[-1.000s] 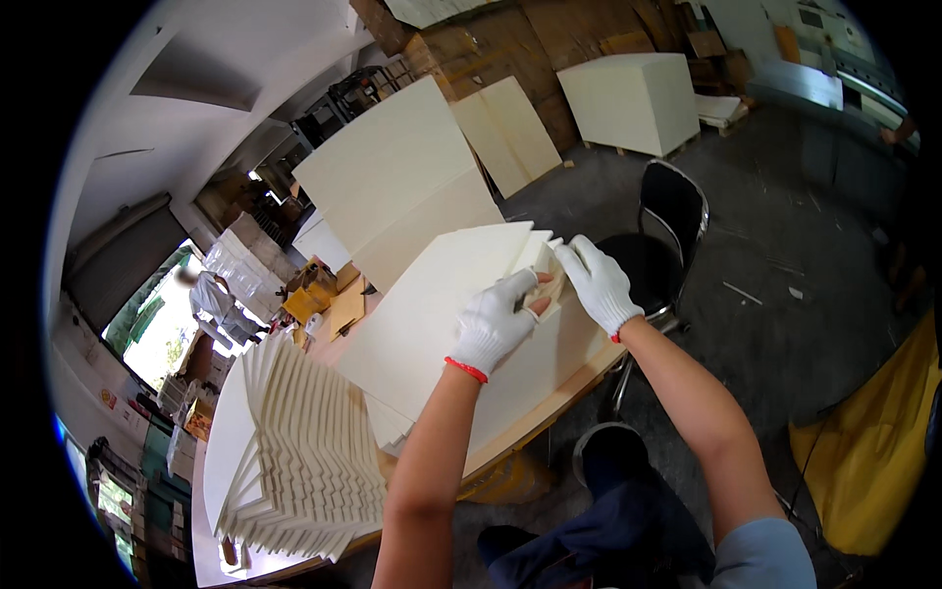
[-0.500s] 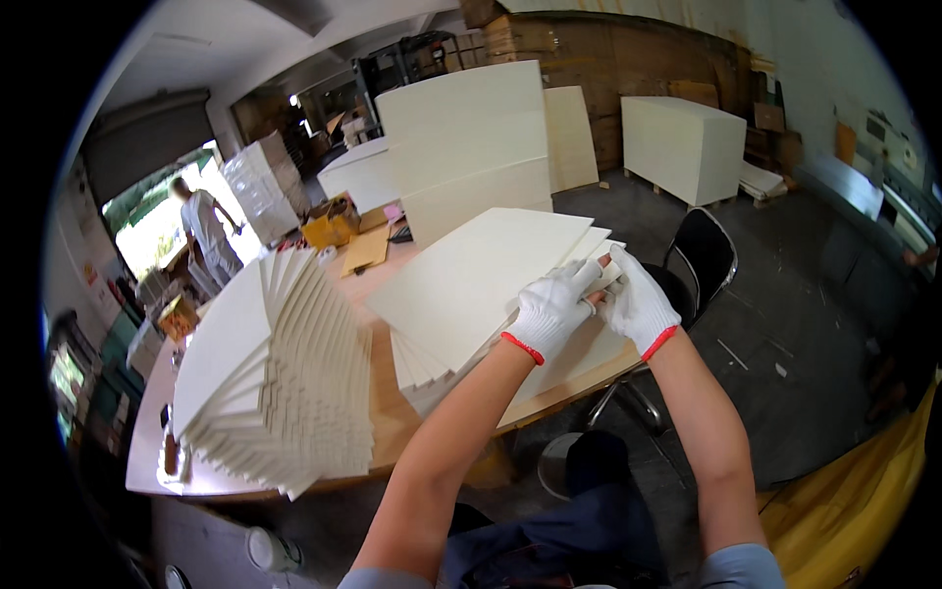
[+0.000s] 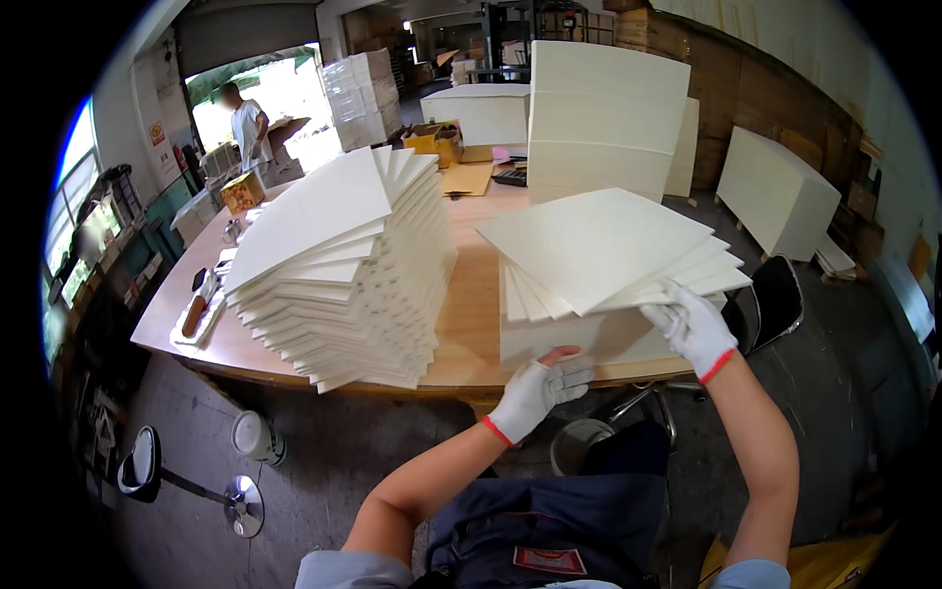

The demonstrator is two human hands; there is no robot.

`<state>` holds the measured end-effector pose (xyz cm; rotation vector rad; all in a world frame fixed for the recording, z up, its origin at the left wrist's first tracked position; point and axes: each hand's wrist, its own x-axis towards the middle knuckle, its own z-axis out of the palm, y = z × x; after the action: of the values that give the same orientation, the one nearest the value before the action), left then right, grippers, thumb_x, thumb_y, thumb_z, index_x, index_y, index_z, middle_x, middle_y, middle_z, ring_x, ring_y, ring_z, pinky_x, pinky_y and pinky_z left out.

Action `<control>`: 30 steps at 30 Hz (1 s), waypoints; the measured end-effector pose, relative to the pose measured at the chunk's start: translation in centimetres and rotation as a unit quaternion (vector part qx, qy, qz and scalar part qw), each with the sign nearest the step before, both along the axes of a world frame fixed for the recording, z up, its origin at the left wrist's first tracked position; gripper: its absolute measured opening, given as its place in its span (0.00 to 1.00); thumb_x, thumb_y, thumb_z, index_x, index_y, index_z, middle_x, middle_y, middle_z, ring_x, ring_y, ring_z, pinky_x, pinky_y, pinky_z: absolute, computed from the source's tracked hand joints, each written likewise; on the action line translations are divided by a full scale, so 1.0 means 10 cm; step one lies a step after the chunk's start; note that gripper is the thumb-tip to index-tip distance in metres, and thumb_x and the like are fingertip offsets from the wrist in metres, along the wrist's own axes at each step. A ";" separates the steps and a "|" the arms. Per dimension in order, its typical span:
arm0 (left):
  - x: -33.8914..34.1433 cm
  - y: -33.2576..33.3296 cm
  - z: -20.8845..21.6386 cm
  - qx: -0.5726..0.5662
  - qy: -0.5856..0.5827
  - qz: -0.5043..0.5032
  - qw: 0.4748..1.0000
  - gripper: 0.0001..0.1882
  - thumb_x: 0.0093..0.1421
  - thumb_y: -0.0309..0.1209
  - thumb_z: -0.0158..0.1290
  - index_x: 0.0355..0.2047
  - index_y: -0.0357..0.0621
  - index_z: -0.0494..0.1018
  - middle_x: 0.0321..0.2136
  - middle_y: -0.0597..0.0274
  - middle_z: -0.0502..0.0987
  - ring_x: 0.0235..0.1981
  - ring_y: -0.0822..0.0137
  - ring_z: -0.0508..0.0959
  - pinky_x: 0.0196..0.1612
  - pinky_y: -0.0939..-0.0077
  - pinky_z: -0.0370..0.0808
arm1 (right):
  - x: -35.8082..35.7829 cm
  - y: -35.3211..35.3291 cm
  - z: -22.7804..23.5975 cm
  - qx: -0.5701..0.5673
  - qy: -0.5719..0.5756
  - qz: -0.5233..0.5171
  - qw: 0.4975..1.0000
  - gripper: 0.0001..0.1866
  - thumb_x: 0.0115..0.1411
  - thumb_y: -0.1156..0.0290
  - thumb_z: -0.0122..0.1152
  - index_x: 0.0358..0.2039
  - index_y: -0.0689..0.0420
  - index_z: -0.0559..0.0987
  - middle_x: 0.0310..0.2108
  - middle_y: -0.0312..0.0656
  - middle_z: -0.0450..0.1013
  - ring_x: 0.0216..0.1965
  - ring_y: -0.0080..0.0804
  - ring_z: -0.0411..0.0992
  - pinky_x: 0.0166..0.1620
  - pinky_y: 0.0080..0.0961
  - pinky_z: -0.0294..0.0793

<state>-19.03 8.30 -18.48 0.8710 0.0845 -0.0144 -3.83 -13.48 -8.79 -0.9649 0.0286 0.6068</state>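
My left hand (image 3: 542, 395), in a white glove with a red cuff and the thumb tip bare, is held out in front of the table edge. Its fingers are stretched and nothing is in them. My right hand (image 3: 693, 329), gloved the same way, grips the near right edge of several fanned white sheets (image 3: 608, 245), with fingers above and below that edge. Those sheets lie skewed on top of a squared white stack (image 3: 549, 339). To the left stands a tall pile of white sheets (image 3: 319, 211), its layers fanned out in steps.
The wooden table (image 3: 471, 304) carries a brown-handled tool (image 3: 195, 312), a yellow box (image 3: 437, 142) and a calculator (image 3: 510, 177). Behind rises a tall white stack (image 3: 608, 108). A black chair (image 3: 780, 304) stands at the right, a white bucket (image 3: 257, 437) below left. Another person (image 3: 248, 128) is near the doorway.
My hands, together at the sheets' right corner before, are apart now. The left has come down and toward me; the right stays at the sheets. The view has swung left.
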 end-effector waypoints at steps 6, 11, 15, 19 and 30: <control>-0.24 0.12 0.44 -0.284 0.049 0.028 0.957 0.36 0.71 0.60 0.35 0.65 0.44 0.62 0.59 0.46 0.72 0.58 0.49 0.75 0.58 0.52 0.74 | -0.70 -0.67 0.04 -0.082 -0.071 -0.077 0.991 0.26 0.65 0.68 0.57 0.61 0.65 0.67 0.60 0.45 0.66 0.56 0.38 0.73 0.51 0.36 0.81; -0.54 -0.04 0.69 0.028 0.064 0.038 0.997 0.24 0.61 0.30 0.60 0.55 0.36 0.68 0.47 0.59 0.77 0.47 0.65 0.79 0.47 0.64 0.79 | -1.19 -1.04 0.04 -0.037 -0.087 -0.028 0.995 0.23 0.68 0.70 0.49 0.59 0.70 0.66 0.52 0.55 0.73 0.49 0.46 0.79 0.42 0.40 0.88; -0.99 0.09 0.80 0.089 0.006 0.056 0.994 0.30 0.59 0.31 0.62 0.58 0.31 0.67 0.52 0.58 0.75 0.52 0.68 0.75 0.55 0.73 0.72 | -1.34 -0.94 0.07 -0.033 -0.111 0.002 0.993 0.22 0.68 0.73 0.46 0.59 0.72 0.65 0.51 0.58 0.73 0.46 0.47 0.80 0.35 0.41 0.90; -1.50 0.51 1.03 0.174 -0.043 0.206 0.962 0.24 0.61 0.29 0.59 0.56 0.33 0.68 0.48 0.58 0.77 0.49 0.66 0.76 0.54 0.71 0.73 | -1.13 -0.20 0.43 -0.009 -0.134 -0.021 0.991 0.22 0.68 0.72 0.48 0.60 0.68 0.65 0.53 0.52 0.72 0.48 0.40 0.78 0.44 0.37 0.85; -1.23 2.42 2.13 0.266 -0.139 0.482 0.823 0.20 0.69 0.28 0.44 0.60 0.34 0.69 0.47 0.56 0.73 0.44 0.70 0.74 0.46 0.78 0.74 | -1.14 3.07 1.31 0.080 -0.309 0.238 0.917 0.25 0.64 0.55 0.63 0.55 0.57 0.73 0.54 0.39 0.70 0.53 0.34 0.70 0.50 0.37 0.75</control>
<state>-31.33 32.52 2.84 1.2982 0.2579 1.1388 -15.22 17.27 4.28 -0.9710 -0.8314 0.7086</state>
